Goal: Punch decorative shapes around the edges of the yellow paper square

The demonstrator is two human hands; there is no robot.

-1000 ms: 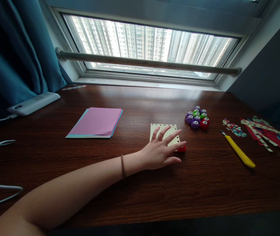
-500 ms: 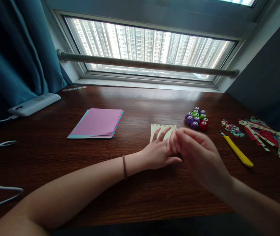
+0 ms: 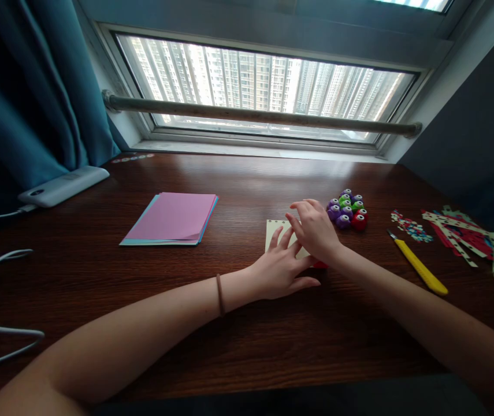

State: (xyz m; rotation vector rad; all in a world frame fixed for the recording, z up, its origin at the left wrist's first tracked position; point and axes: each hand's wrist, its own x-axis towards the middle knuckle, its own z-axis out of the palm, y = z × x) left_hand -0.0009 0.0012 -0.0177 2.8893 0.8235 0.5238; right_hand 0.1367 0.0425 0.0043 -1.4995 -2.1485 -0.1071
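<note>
A small cream sheet of paper (image 3: pixel 275 227) lies on the wooden desk, with a row of punched shapes along its far edge. My left hand (image 3: pixel 279 263) rests on the sheet with its fingers spread, pressing it flat. Above the sheet's right part, my right hand (image 3: pixel 316 229) is palm down with fingers stretched loosely to the left, and nothing shows between them. The right hand covers much of the sheet's right side. A bit of something red (image 3: pixel 320 264) peeks out under that hand, beside the left fingers; its kind is hidden.
Purple, green and red eye-topped craft punches (image 3: pixel 345 209) stand in a cluster beyond my right hand. A yellow craft knife (image 3: pixel 420 267), paper confetti (image 3: pixel 411 225) and cut strips (image 3: pixel 472 234) lie rightward. Leftward are stacked coloured papers (image 3: pixel 171 216), a white device (image 3: pixel 65 186) and cables (image 3: pixel 8 330).
My right hand has moved forward and slightly left, from closed-looking fingers near the left hand to stretched fingers over the sheet. The red thing has come into view. My left hand stays put.
</note>
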